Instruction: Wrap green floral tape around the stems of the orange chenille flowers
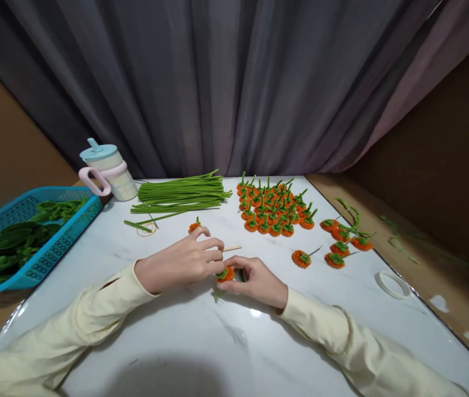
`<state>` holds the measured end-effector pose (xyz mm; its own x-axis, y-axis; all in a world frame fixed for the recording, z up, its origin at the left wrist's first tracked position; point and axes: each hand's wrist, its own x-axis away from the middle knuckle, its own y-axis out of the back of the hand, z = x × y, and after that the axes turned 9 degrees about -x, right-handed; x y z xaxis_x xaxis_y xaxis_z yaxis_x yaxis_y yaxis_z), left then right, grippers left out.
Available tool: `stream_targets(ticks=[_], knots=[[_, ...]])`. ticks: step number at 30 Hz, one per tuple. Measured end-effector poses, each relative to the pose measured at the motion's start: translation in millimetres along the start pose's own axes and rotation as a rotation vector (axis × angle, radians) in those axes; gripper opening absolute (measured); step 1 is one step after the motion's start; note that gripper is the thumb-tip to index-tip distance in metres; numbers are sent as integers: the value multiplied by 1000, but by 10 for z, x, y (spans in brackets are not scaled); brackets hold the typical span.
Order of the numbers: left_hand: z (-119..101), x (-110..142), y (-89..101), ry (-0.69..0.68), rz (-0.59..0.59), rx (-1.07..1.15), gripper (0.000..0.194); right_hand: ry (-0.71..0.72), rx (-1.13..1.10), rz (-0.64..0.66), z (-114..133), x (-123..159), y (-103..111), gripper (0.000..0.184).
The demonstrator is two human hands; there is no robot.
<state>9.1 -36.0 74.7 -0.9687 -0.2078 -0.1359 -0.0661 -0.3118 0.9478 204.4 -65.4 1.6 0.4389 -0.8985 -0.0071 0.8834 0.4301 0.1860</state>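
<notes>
Near the middle of the table, my right hand point(261, 281) grips a small fuzzy orange pipe-cleaner persimmon point(229, 273) between thumb and fingers. My left hand point(184, 262) reaches in from the other side, its thumb and fingertips closed at the green top of the same persimmon. Exactly what those left fingertips pinch is hidden. Just beyond the left knuckles lies another orange persimmon point(194, 225) with a green stem. A thin wooden stick point(233, 248) pokes out behind the fingers. Under the right hand, a dark green item shows only in part.
Green pipe cleaners point(180, 193) lie in a bundle at the back, beside a lidded cup point(112, 171). Finished-looking persimmons point(273, 209) stand in rows, with several more at right. A blue basket point(58, 242) holds green leaf shapes. A white ring point(393, 285) rests near the right edge.
</notes>
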Motion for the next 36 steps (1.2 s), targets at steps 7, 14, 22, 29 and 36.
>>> stream_targets(ticks=[7,14,22,29,36], knots=[[18,35,-27,-10,55,38,21,24,19,-19,9,14,-40,25],[-64,47,-154,59,-24,110,17,70,53,-52,-6,23,-74,26],[21,46,-13,132,171,244,16,49,63,-73,-21,25,-64,25],[-12,25,-20,213,230,260,21,75,134,-126,-34,31,-80,23],[-55,21,-32,257,192,312,29,103,219,-125,-25,25,-105,19]])
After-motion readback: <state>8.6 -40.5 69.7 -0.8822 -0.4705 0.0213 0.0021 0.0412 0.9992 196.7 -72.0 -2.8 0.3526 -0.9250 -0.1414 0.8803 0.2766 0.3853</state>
